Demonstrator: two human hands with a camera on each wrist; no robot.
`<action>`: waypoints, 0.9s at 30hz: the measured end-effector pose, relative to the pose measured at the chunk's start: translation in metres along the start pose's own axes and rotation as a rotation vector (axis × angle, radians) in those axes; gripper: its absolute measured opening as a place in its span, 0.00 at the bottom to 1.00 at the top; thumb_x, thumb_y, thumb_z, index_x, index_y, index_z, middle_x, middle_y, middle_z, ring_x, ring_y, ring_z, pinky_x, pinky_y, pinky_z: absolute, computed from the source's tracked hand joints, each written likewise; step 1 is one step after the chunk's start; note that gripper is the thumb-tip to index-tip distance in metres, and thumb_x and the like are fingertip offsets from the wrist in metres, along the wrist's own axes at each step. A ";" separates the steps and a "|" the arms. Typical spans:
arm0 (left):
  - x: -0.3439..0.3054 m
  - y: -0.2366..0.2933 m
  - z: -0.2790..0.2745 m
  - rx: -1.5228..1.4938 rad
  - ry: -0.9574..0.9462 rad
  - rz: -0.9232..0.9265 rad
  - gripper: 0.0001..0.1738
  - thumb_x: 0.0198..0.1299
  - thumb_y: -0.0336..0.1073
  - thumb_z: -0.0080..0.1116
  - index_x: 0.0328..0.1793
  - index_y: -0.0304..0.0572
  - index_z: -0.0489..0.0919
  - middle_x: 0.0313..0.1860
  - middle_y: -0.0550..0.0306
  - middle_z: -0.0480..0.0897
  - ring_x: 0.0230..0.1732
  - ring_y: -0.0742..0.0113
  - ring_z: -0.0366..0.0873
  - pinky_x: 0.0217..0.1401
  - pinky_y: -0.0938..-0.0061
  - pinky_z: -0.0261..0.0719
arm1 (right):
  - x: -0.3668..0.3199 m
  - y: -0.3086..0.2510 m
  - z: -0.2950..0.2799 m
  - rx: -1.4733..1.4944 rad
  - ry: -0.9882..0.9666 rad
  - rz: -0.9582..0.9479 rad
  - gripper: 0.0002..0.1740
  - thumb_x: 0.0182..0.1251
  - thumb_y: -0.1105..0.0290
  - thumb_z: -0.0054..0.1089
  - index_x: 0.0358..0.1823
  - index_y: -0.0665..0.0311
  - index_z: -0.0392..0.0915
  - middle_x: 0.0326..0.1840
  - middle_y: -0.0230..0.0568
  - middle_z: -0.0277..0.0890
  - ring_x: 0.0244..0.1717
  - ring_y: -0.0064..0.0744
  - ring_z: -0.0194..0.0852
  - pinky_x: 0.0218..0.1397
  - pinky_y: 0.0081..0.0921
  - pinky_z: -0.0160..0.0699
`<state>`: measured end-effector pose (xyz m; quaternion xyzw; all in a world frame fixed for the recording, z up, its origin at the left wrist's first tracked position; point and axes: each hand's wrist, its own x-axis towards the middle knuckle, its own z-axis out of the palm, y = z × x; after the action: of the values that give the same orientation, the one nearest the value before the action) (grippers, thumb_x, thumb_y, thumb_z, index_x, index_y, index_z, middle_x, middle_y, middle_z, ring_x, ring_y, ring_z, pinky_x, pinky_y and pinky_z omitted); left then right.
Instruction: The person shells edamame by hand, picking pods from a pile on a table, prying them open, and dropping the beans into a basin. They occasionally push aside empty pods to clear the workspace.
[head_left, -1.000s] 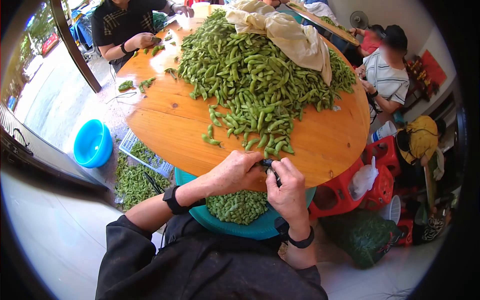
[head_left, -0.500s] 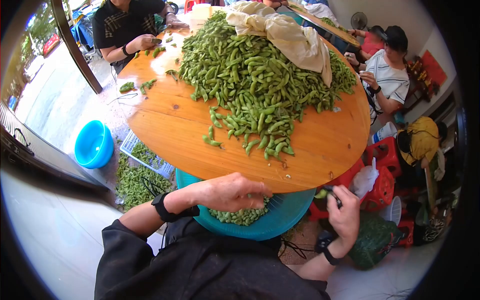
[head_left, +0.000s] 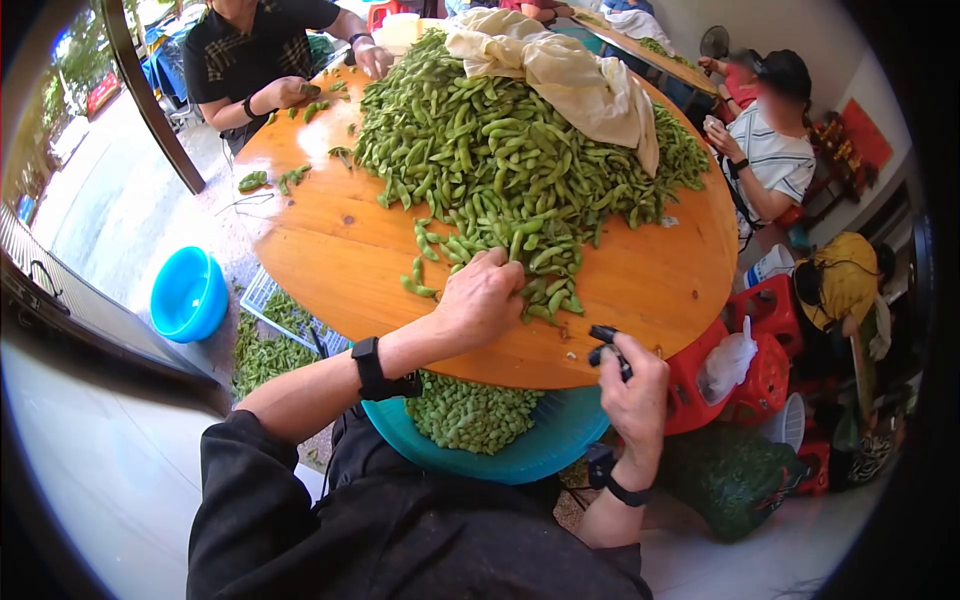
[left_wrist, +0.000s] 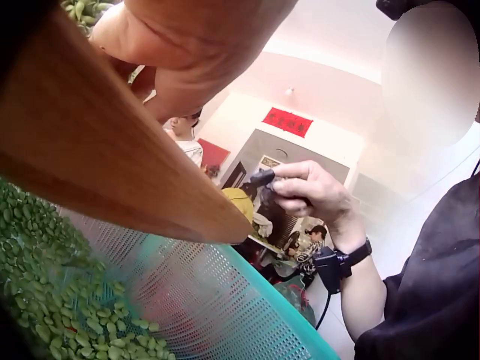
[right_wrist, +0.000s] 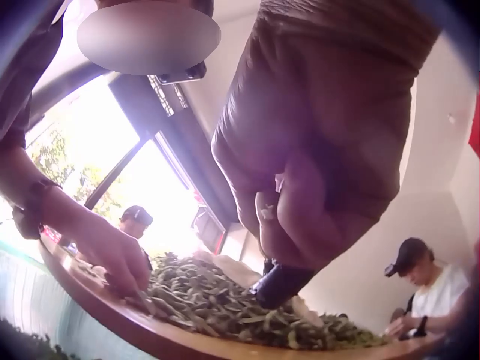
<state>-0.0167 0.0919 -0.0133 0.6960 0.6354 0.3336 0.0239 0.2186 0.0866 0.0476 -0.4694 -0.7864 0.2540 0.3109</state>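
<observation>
At the near side of a big heap of green soybean pods on the wooden table, my left hand is bent with its fingertips down among the pods. One pod sticks up at those fingertips, pinched there. My right hand is raised over the table's near edge. Black caps cover the tips of its thumb and forefinger, which stand apart with nothing between them. Below the edge, a teal mesh basket holds shelled green beans.
A pale cloth lies over the heap's top. Across the table a person handles pods. Another person sits at the right. On the floor are a blue basin, a crate, scattered pods and red stools.
My hands came apart from close together. The right hand swung out right with a green pod, then returned to the edge without it. The left hand moved over the basket, then up to the heap.
</observation>
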 end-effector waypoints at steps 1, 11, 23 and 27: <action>-0.001 0.003 -0.007 -0.142 -0.013 -0.066 0.09 0.54 0.35 0.66 0.37 0.38 0.80 0.36 0.51 0.81 0.41 0.51 0.80 0.45 0.60 0.79 | 0.002 -0.003 0.008 0.091 -0.017 0.088 0.12 0.64 0.78 0.55 0.47 0.70 0.82 0.31 0.51 0.83 0.32 0.38 0.85 0.38 0.31 0.79; -0.040 0.027 -0.029 -1.121 -0.208 -0.364 0.06 0.64 0.24 0.62 0.42 0.38 0.75 0.32 0.69 0.76 0.34 0.84 0.74 0.35 0.83 0.75 | 0.008 -0.011 0.050 1.137 -0.285 0.366 0.13 0.75 0.75 0.52 0.55 0.76 0.75 0.24 0.24 0.64 0.20 0.11 0.58 0.18 0.12 0.54; -0.055 0.037 -0.010 -1.028 -0.017 -0.257 0.08 0.63 0.22 0.63 0.45 0.37 0.76 0.35 0.67 0.77 0.36 0.84 0.74 0.38 0.84 0.74 | 0.008 0.003 0.047 1.205 -0.384 0.393 0.09 0.74 0.76 0.52 0.50 0.74 0.76 0.27 0.26 0.66 0.20 0.11 0.56 0.18 0.11 0.53; -0.054 0.034 -0.016 -1.460 -0.163 -0.431 0.08 0.63 0.23 0.63 0.43 0.39 0.75 0.30 0.64 0.78 0.29 0.79 0.74 0.31 0.81 0.73 | 0.006 0.003 0.045 1.129 -0.403 0.310 0.08 0.74 0.76 0.53 0.49 0.72 0.77 0.26 0.26 0.67 0.18 0.11 0.55 0.18 0.11 0.53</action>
<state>0.0069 0.0304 -0.0089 0.3864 0.3717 0.6044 0.5893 0.1853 0.0882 0.0164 -0.2840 -0.4964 0.7570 0.3160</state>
